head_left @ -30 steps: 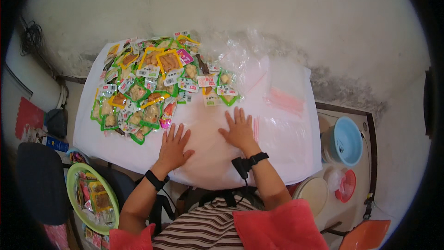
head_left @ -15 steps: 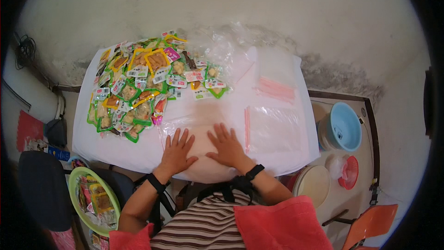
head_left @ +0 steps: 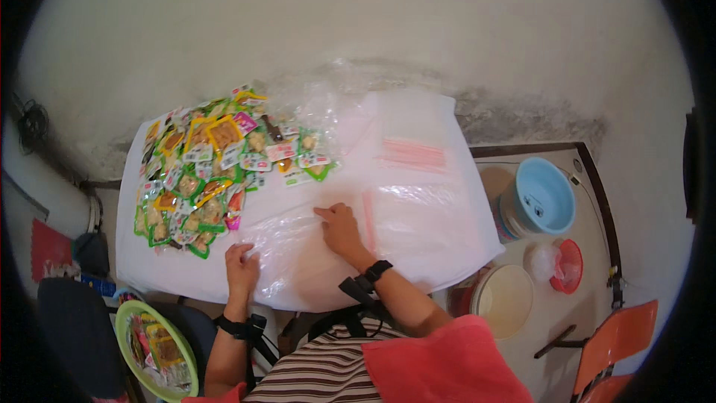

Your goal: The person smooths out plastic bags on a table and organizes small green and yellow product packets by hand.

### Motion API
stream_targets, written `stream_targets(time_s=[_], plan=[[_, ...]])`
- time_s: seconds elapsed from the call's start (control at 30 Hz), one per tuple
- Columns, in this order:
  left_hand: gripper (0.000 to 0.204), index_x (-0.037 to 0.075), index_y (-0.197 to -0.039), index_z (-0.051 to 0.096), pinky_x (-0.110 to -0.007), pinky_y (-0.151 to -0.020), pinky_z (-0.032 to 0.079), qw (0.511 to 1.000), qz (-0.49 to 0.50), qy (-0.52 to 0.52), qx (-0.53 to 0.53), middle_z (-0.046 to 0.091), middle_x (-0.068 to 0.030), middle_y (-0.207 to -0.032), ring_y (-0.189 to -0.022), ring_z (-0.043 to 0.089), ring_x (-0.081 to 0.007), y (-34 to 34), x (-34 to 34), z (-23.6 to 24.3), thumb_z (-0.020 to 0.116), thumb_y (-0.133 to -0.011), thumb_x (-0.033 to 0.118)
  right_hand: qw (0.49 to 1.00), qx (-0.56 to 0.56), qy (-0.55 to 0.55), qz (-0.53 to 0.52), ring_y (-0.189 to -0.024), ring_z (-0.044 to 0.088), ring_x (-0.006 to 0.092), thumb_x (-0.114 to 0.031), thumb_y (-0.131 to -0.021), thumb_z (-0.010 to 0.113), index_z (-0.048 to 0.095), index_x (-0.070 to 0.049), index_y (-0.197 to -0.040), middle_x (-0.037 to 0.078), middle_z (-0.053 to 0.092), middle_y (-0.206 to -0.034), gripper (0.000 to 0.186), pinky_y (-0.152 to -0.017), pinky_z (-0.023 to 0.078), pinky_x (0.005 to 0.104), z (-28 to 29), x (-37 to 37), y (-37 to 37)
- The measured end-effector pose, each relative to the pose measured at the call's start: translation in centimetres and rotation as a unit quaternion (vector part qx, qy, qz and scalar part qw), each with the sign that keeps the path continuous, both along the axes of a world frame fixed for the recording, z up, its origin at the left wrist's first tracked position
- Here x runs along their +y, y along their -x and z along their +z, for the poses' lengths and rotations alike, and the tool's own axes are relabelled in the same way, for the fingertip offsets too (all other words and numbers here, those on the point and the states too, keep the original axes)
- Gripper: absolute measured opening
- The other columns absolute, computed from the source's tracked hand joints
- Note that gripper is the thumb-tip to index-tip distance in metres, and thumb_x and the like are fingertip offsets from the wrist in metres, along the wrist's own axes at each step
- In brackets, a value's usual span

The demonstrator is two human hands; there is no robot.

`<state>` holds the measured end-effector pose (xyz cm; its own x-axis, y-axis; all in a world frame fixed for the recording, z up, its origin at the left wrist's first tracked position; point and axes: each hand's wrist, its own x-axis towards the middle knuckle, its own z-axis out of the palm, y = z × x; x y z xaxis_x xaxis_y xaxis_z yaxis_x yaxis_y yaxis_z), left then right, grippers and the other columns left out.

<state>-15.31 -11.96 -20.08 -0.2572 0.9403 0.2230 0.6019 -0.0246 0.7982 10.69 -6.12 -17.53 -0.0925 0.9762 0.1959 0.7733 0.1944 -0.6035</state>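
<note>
Head view, fingertips first: the left hand (head_left: 242, 270) is half curled, its thumb near its bent fingers; whether they pinch film or merely rest by it, I cannot tell. The right hand (head_left: 341, 228) points its index finger leftward, the other fingers folded, their tips hidden under the palm, so I cannot tell whether they grip anything. Between the hands lies a clear plastic bag (head_left: 287, 242), flat on the white table cover (head_left: 350, 173); glare and transparency make its outline hard to follow.

Right of the right hand are more clear bags (head_left: 421, 216) with a pink edge, and beyond them a second set (head_left: 418, 123) with pink edges, its count unreadable. Left and farther off, sealed food packets (head_left: 212, 179) heap up, the lower ones covered by those on top. Crumpled clear film (head_left: 321, 104) behind blurs into the wall.

Off the table, a green basket (head_left: 181, 341) holds more packets, a blue basin (head_left: 558, 186) stands at right, and an orange chair (head_left: 623, 336) is partly lost to the dark rim.
</note>
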Motion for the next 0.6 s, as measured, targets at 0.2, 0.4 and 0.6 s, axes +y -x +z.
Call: stream_targets(time_s=[0.2, 0.4, 0.6], plan=[[0.023, 0.004, -0.1, 0.06, -0.021, -0.056, 0.039, 0.966, 0.027, 0.102, -0.236, 0.054, -0.0014, -0.078, -0.061, 0.045, -0.0073, 0.6, 0.6, 0.7, 0.052, -0.079, -0.001, 0.982, 0.184, -0.016, -0.038, -0.094, 0.051, 0.0292, -0.001, -0.078, 0.056, 0.057, -0.014, -0.119, 0.014, 0.052, -0.1, 0.043, -0.083, 0.044, 0.0361, -0.4, 0.3, -0.9], [0.038, 0.005, -0.116, 0.055, -0.017, -0.053, 0.036, 0.949, -0.023, 0.078, -0.305, 0.056, 0.0027, -0.079, -0.059, 0.043, -0.0027, -4.9, 1.7, 8.7, 0.049, -0.08, -0.004, 0.948, 0.31, 0.072, -0.016, -0.082, 0.054, 0.0161, -0.006, -0.082, 0.057, 0.059, -0.015, -0.118, 0.008, 0.058, -0.101, 0.037, -0.073, 0.046, 0.028, 3.1, -1.5, -6.9], [0.044, 0.006, -0.12, 0.054, -0.017, -0.054, 0.041, 0.958, -0.173, 0.077, -0.217, 0.057, -0.0003, -0.106, -0.068, 0.046, -0.0052, -14.8, 4.8, 8.9, 0.054, -0.077, -0.002, 0.928, 0.341, -0.063, -0.133, -0.076, 0.048, 0.0072, 0.004, -0.08, 0.052, 0.064, -0.009, -0.108, 0.0, 0.06, -0.098, 0.033, -0.067, 0.043, 0.0208, 7.0, -3.7, -18.5]])
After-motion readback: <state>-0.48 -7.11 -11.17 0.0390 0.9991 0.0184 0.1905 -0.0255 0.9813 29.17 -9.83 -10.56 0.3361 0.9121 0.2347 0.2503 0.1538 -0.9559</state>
